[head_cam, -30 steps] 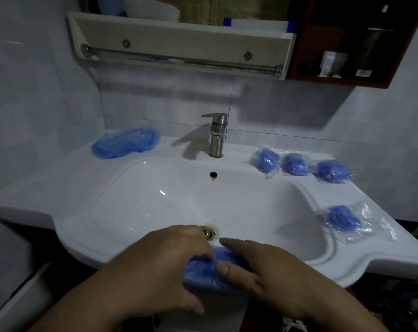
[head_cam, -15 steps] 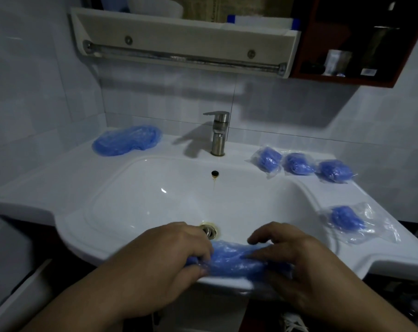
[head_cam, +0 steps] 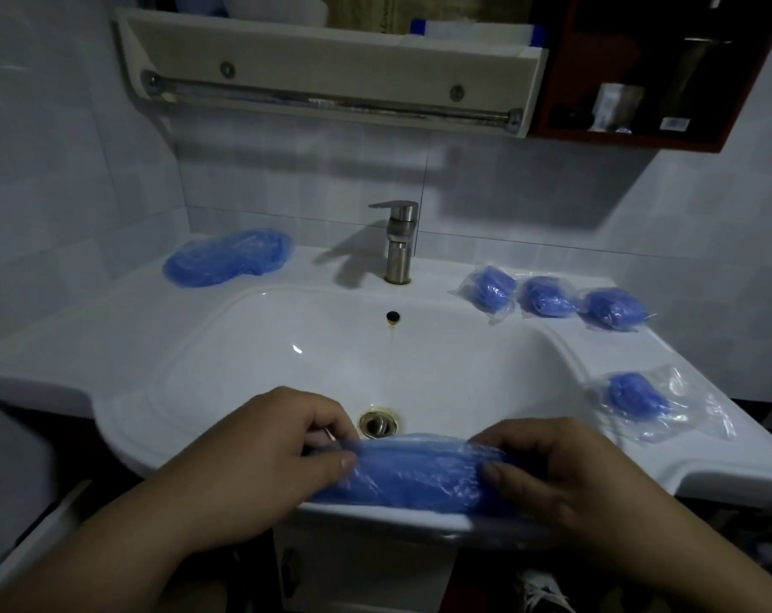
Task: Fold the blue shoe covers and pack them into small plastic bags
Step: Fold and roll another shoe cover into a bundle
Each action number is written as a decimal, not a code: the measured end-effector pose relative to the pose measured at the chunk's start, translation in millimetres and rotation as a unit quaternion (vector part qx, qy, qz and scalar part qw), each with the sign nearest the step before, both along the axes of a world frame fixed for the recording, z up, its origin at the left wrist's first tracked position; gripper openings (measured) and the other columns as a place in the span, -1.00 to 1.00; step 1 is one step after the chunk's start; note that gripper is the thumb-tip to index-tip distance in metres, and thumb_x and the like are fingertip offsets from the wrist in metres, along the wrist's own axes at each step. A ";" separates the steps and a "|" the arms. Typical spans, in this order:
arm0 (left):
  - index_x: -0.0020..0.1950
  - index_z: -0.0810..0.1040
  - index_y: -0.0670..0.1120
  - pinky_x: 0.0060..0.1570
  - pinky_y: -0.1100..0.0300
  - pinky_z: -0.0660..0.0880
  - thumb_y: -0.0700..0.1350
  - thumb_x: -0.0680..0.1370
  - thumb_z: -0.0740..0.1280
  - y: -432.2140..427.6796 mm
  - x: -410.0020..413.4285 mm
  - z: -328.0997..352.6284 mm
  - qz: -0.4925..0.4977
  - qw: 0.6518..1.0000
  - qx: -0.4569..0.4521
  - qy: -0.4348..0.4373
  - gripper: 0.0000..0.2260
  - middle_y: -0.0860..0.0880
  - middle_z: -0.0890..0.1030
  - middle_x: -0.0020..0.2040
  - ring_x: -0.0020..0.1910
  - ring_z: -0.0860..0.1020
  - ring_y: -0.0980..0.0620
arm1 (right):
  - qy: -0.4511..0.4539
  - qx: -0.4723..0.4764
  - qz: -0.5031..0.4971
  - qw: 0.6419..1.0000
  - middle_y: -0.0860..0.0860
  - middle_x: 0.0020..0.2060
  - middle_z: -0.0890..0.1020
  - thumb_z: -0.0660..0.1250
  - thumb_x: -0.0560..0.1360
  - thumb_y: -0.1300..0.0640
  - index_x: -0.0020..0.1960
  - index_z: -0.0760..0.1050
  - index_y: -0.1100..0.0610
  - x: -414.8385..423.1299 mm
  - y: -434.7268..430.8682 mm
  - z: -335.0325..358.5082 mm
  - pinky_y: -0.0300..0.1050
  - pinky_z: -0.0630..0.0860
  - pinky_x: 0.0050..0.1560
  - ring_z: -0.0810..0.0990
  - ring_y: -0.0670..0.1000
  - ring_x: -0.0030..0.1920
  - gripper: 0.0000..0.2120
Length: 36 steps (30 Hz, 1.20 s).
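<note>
Left hand (head_cam: 255,462), right hand (head_cam: 570,475), pinch grips

Shoe cover (head_cam: 412,473): thin crinkled blue plastic film, semi-translucent. Sink (head_cam: 286,365): glossy white ceramic, smooth. Faucet (head_cam: 397,241): brushed metal, matt. Far-right bags (head_cam: 490,289): clear wrinkled plastic. Towel rail (head_cam: 331,99): shiny metal. Wall (head_cam: 530,201): smooth tile.

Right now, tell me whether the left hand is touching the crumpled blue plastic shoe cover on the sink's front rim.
Touching. The head view shows the left hand pinching the left end of the blue plastic shoe cover.
</note>
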State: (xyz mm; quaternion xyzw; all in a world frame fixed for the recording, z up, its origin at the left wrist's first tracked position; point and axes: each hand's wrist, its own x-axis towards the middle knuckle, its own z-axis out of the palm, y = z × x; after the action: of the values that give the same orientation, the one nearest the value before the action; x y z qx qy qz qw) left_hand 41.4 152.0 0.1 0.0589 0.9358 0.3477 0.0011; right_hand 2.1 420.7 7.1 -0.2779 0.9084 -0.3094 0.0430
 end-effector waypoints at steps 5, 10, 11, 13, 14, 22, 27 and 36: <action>-0.07 0.58 0.13 -0.26 0.29 0.51 0.07 0.52 0.41 14.1 -9.5 -8.4 0.107 0.994 0.016 0.004 -0.94 0.06 0.68 -0.30 -0.29 0.64 0.13 | 0.028 -0.023 -0.112 0.993 -0.18 -0.13 0.63 0.39 0.49 0.10 -0.07 0.54 -0.30 -3.8 -10.1 -13.9 -0.48 0.43 -0.19 0.56 -0.33 -0.17 -0.75; -0.03 0.52 0.15 -0.14 0.25 0.55 0.15 0.47 0.45 26.6 -15.9 -13.7 0.164 0.985 -0.052 0.034 -0.82 0.11 0.59 -0.20 -0.22 0.58 0.15 | 0.067 0.008 -0.151 0.986 -0.19 -0.09 0.58 0.33 0.49 0.16 -0.03 0.47 -0.29 0.3 -21.4 -14.5 -0.44 0.39 -0.11 0.54 -0.23 -0.13 -0.69; -0.02 0.51 0.15 -0.11 0.24 0.56 0.16 0.47 0.45 27.4 -16.2 -14.3 0.163 0.984 -0.060 0.034 -0.81 0.12 0.59 -0.21 -0.22 0.58 0.14 | 0.084 0.043 -0.154 0.984 -0.22 -0.01 0.54 0.31 0.49 0.16 0.06 0.48 -0.28 1.3 -23.2 -11.9 -0.43 0.37 -0.04 0.52 -0.22 -0.07 -0.67; -0.04 0.49 0.15 -0.10 0.20 0.58 0.16 0.46 0.45 27.9 -16.5 -13.8 0.152 0.985 -0.072 0.033 -0.80 0.12 0.59 -0.22 -0.22 0.58 0.15 | 0.150 0.120 -0.128 0.973 -0.26 0.16 0.43 0.34 0.48 0.15 0.25 0.44 -0.24 5.8 -29.0 -7.0 -0.35 0.35 0.17 0.45 -0.21 0.13 -0.58; -0.04 0.48 0.15 -0.10 0.18 0.58 0.14 0.46 0.45 27.3 -16.9 -14.3 0.146 0.986 -0.075 0.034 -0.80 0.11 0.60 -0.23 -0.23 0.58 0.16 | 0.198 0.124 -0.092 0.968 -0.23 0.21 0.44 0.40 0.43 0.13 0.28 0.44 -0.21 9.9 -34.4 -5.1 -0.26 0.37 0.24 0.46 -0.16 0.20 -0.52; 0.02 0.48 0.16 -0.05 0.16 0.58 0.14 0.47 0.45 24.9 -18.7 -14.2 0.125 0.988 -0.086 0.033 -0.78 0.10 0.60 -0.20 -0.20 0.58 0.16 | 0.190 0.271 0.055 0.942 -0.13 0.48 0.31 -0.08 0.42 -0.33 0.54 0.12 -0.09 18.3 -66.2 -21.9 0.12 -0.02 0.46 0.28 -0.06 0.47 -0.27; 0.12 0.46 0.16 -0.12 0.30 0.49 0.21 0.42 0.48 20.6 -21.9 -11.1 0.137 0.987 -0.085 0.000 -0.64 0.15 0.55 -0.10 -0.13 0.55 0.16 | 0.067 0.328 0.068 0.940 -0.14 0.47 0.27 -0.10 0.46 -0.44 0.55 -0.10 -0.19 15.5 -45.2 -8.6 -0.11 0.16 0.44 0.27 -0.07 0.41 -0.27; 0.22 0.46 0.09 0.02 0.17 0.54 0.38 0.45 0.30 5.3 -21.6 -13.8 0.168 0.952 -0.257 -0.004 -0.51 0.13 0.57 0.07 -0.02 0.54 0.13 | 0.046 0.300 0.075 0.950 -0.17 0.45 0.28 0.02 0.54 -0.36 0.54 -0.12 -0.22 10.7 -39.0 -12.3 -0.17 0.23 0.41 0.31 -0.09 0.37 -0.34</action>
State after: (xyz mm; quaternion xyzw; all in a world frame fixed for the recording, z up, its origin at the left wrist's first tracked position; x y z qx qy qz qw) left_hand 19.9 157.4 -13.6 -0.1025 0.9899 0.0906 -0.0381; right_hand 12.7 381.6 -5.1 -0.3337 0.9367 -0.0056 0.1059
